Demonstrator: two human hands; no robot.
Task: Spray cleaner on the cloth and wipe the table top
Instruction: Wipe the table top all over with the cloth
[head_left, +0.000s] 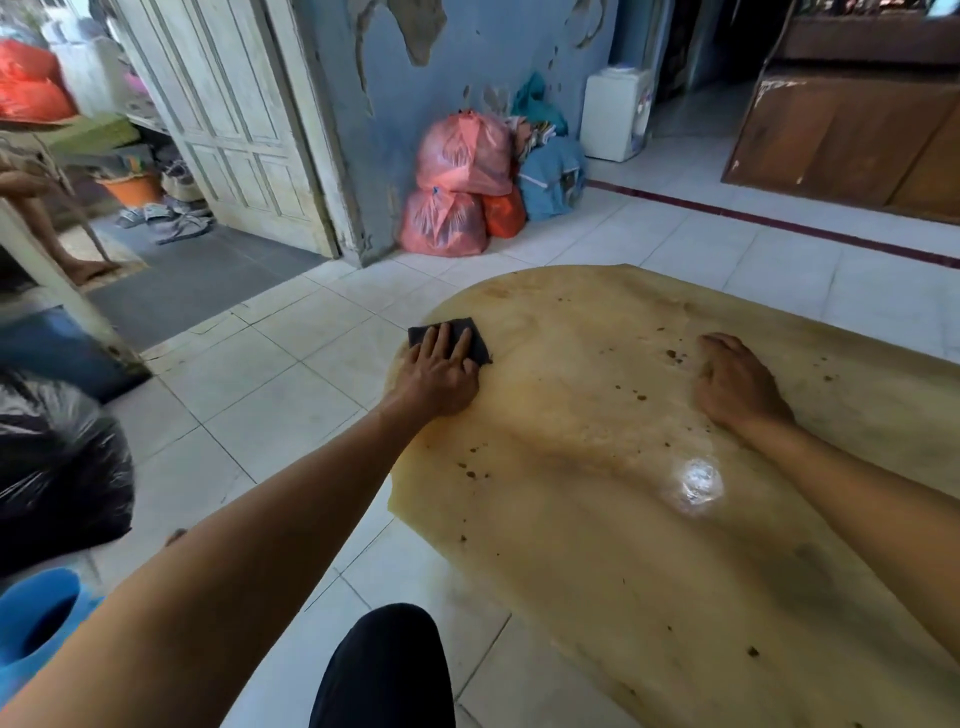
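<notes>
Cloth (451, 340), dark, lies at the left edge of the stained table (597, 545) under the left hand (439, 374) with fingers spread flat, while the right hand (735, 387) rests open at centre right

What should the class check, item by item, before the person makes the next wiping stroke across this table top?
1. Cloth under the left hand, flat on the surface: ok.
2. Right hand resting on the table top to steady it: ok.
3. Cloth damp with cleaner: cannot tell.
4. Spray bottle within reach: cannot tell, none in view.
5. Dark specks gone from the surface: not ok, many remain.
6. Cloth clear of the table edge: not ok, it sits at the far left edge.
</notes>
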